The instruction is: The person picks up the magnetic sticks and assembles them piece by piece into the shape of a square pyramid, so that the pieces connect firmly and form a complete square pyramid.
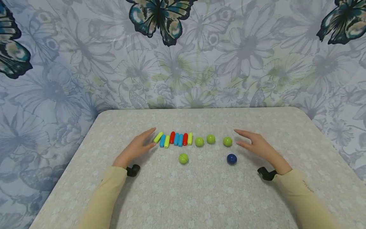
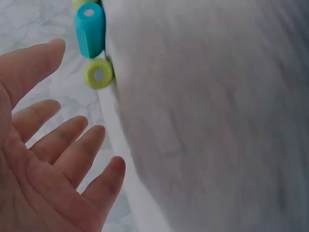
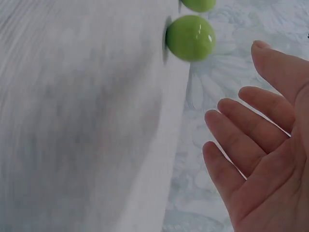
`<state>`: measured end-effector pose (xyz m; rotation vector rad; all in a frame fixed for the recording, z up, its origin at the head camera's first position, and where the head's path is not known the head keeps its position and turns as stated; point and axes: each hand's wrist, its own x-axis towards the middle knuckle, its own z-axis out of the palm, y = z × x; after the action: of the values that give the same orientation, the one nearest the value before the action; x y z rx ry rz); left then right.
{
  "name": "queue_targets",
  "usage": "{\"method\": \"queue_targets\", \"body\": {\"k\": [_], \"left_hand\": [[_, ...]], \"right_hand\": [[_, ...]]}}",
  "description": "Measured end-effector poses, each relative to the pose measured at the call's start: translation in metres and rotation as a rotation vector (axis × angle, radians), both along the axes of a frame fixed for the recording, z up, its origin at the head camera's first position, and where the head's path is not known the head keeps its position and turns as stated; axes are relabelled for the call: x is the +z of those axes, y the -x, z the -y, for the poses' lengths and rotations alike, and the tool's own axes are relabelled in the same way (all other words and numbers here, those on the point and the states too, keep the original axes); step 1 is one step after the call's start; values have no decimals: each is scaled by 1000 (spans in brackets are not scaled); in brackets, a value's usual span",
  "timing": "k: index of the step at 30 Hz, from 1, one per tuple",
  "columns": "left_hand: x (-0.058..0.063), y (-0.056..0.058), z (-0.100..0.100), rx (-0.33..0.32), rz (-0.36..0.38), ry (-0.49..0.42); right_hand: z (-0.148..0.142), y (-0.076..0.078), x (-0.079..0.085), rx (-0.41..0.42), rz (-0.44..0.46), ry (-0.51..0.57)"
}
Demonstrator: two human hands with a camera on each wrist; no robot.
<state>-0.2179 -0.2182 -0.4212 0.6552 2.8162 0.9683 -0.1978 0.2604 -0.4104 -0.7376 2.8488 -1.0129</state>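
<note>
In the head view a row of several small ribbed cylinders in yellow-green, blue and red lies on the table. My left hand (image 1: pixel 136 148) is beside the leftmost yellow-green cylinder (image 1: pixel 158 137), fingers extended and holding nothing. The left wrist view shows a blue cylinder (image 2: pixel 90 31) and the round end of a yellow-green one (image 2: pixel 99 74) beyond the fingertips. Three green balls continue the row rightward; the last green ball (image 1: pixel 227 141) sits just left of my right hand (image 1: pixel 260 146), whose fingers are spread around nothing. That hand's wrist view has a shiny green ball (image 3: pixel 190 38) past the thumb.
Nearer to me lie another green ball (image 1: pixel 183 158) and a dark blue ball (image 1: pixel 232 159). A pale patterned cloth covers the table (image 1: pixel 183 197). Behind its far edge stands a floral wall (image 1: pixel 197 76) with butterfly decorations (image 1: pixel 160 19).
</note>
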Motion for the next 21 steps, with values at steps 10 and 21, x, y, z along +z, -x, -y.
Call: {"method": "queue_targets", "body": {"k": [10, 21], "left_hand": [[-12, 9, -6, 5, 101, -154], [-17, 9, -8, 55, 84, -202]], "right_hand": [[17, 15, -21, 73, 130, 186], [23, 20, -26, 48, 66, 162]]}}
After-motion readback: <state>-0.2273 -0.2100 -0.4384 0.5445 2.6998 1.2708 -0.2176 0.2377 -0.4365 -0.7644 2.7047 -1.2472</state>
